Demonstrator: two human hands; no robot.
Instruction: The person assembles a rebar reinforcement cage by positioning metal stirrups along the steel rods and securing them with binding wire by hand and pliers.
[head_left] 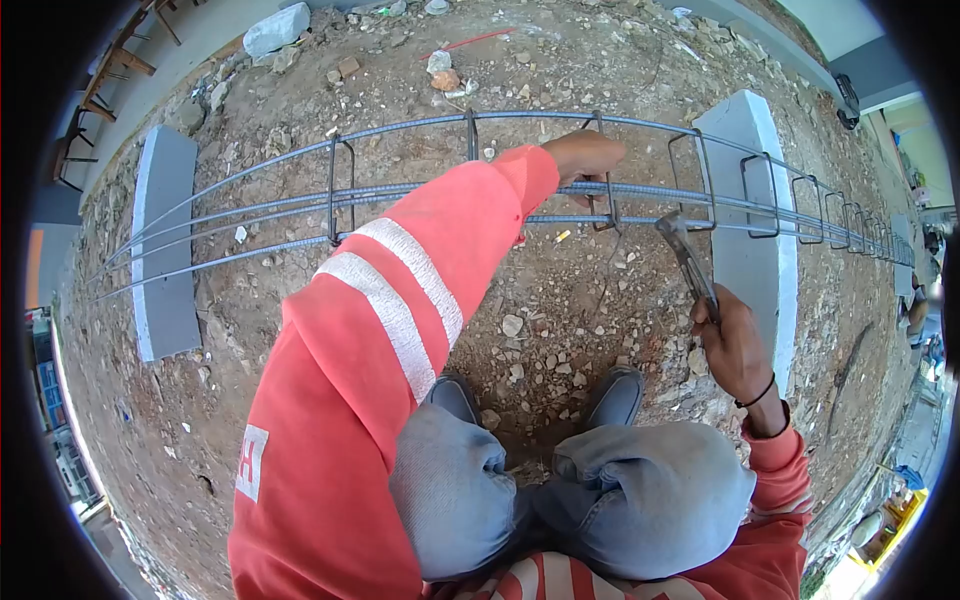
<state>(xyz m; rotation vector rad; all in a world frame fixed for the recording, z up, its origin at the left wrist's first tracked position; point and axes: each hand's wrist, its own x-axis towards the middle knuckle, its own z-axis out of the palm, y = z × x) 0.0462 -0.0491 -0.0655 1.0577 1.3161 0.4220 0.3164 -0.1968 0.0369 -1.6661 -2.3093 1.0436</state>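
A long cage of steel bars with square stirrups runs from left to right in front of me. My left hand reaches over the top bar beside a stirrup, fingers curled down toward the middle bars; what they grip is hidden. In my right hand is a dark metal tool, held by its handle, with its head just below the lower bar, right of my left hand. Both sleeves are red.
Grey-white blocks lie under the cage at the left and right. Rubble and stones cover the ground. A pale rock lies at the upper left, near wooden furniture. My shoes are below the cage.
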